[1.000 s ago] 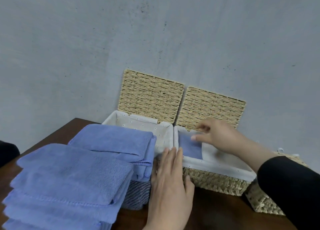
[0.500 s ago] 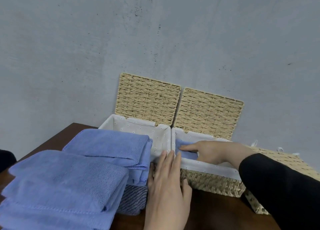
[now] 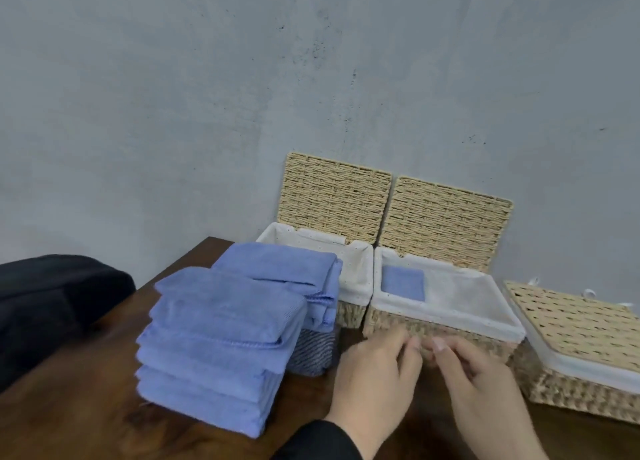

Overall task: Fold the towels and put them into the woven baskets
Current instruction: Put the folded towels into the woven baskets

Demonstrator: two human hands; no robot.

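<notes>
A small folded blue towel (image 3: 403, 283) lies in the left end of the right open woven basket (image 3: 450, 321), which has a white liner. The left open basket (image 3: 356, 251) stands beside it, partly hidden by a far stack of folded blue towels (image 3: 287, 272). A taller near stack of blue towels (image 3: 221, 341) sits on the wooden table (image 3: 86, 418). My left hand (image 3: 377, 366) and my right hand (image 3: 485, 380) are side by side at the right basket's front wall. Their fingers are loosely curled and hold nothing.
Both open lids lean against the grey wall (image 3: 311, 95). A third woven basket (image 3: 575, 335) with its lid down stands at the right. A striped fabric box (image 3: 311, 354) is under the far stack. A dark object (image 3: 52, 303) lies at the left table edge.
My right hand has come out of the right basket, leaving the small towel inside. Both hands now sit lower, in front of that basket.
</notes>
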